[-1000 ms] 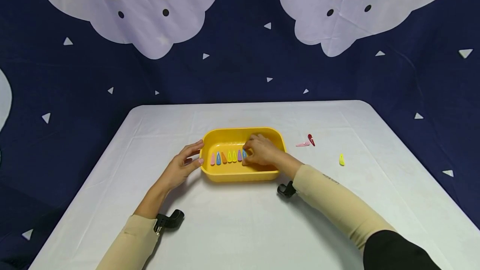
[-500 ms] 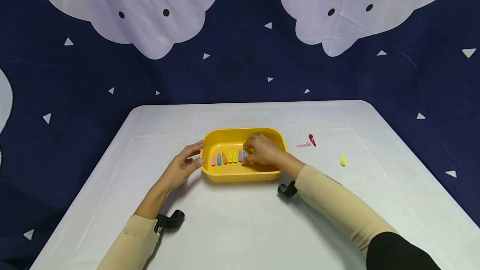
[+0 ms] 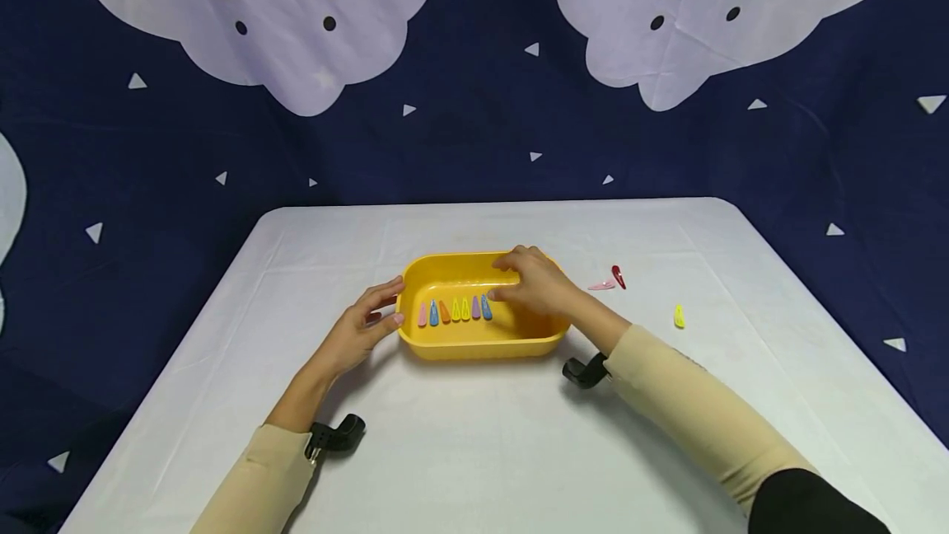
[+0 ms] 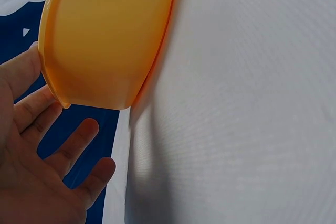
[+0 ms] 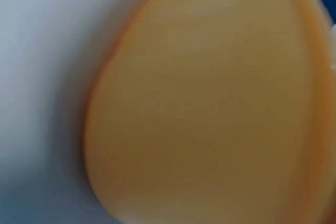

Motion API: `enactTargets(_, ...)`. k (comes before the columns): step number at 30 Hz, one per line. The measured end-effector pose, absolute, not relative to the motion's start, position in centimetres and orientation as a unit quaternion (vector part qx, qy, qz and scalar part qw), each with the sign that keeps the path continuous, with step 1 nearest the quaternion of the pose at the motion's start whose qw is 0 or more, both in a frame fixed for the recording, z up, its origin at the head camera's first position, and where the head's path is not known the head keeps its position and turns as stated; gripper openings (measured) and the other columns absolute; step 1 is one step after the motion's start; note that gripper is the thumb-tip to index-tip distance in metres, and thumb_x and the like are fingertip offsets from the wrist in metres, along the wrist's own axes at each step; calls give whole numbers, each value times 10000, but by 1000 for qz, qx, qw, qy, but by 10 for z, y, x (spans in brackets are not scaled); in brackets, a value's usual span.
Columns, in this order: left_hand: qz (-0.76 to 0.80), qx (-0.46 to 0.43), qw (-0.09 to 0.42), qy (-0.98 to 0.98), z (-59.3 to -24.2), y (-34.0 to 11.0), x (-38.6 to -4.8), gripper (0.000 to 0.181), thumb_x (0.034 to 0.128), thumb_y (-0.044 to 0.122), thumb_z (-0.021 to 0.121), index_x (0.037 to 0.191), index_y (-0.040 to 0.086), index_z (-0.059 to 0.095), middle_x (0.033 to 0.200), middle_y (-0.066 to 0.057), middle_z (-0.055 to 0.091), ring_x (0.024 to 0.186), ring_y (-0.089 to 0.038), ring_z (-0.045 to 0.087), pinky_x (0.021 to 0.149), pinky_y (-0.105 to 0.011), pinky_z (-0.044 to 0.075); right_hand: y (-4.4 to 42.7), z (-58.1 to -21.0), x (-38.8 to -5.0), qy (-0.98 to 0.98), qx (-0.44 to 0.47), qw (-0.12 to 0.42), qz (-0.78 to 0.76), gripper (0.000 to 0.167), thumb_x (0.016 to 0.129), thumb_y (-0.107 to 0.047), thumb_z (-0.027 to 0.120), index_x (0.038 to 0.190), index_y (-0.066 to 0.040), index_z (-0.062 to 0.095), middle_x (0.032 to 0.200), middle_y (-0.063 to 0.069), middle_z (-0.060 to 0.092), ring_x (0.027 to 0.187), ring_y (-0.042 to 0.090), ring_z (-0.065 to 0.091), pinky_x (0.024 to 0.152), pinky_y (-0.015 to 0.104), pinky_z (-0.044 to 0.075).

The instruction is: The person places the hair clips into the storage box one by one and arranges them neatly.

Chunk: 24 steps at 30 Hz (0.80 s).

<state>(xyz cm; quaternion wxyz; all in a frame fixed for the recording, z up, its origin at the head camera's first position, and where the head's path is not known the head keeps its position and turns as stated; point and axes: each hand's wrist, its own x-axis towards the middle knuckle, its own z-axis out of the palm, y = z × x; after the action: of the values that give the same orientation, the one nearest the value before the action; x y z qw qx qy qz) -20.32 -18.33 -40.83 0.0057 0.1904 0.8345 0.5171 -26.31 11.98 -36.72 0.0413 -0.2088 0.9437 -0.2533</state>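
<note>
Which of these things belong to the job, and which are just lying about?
Probably the job's: yellow plastic tray; seven snap hair clips lined up inside; similar loose pink clip, red clip and yellow clip outside.

Just there: white tablecloth; navy cloud-print backdrop.

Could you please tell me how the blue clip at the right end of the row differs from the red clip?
The blue clip lies inside the yellow tray; the red clip lies outside it, on the table. The blue clip sits beside a purple clip, while the red clip is near a pink clip. Both are slim clips.
</note>
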Motion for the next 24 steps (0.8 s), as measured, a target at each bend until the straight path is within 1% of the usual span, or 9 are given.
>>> enactTargets(3,519,189,6,834,-408,-183,-203,506,925,172,602,1391,46,449,1513,-117,350,1293,-377,447,1037,-576,358,128,-358,-259,943,-199,31,-264,547,812,-410,715,1260,-120,597,1200,69,597,1125,248,486,1006,421,413)
enactTargets(12,520,188,7,833,-408,-184,-202,507,926,174,601,1393,50,448,1513,-118,351,1293,-374,449,1033,-572,362,159,-337,-247,939,-196,5,-282,552,809,-426,716,1264,-142,589,1203,39,595,1128,239,488,971,447,421)
enactTargets(17,519,188,10,834,-410,-185,-203,501,932,180,592,1395,57,445,1516,-109,349,1299,-371,439,1047,-578,347,181,-329,-239,937,-185,3,-295,562,811,-443,709,1274,-153,577,1227,56,582,1140,271,495,965,462,432)
enactTargets(24,518,190,11,834,-410,-186,-203,499,933,182,588,1398,67,444,1518,-103,346,1305,-370,432,1057,-578,340,211,-323,-231,938,-166,-19,-302,587,815,-469,696,1285,-143,565,1209,70,586,1144,293,498,968,473,432)
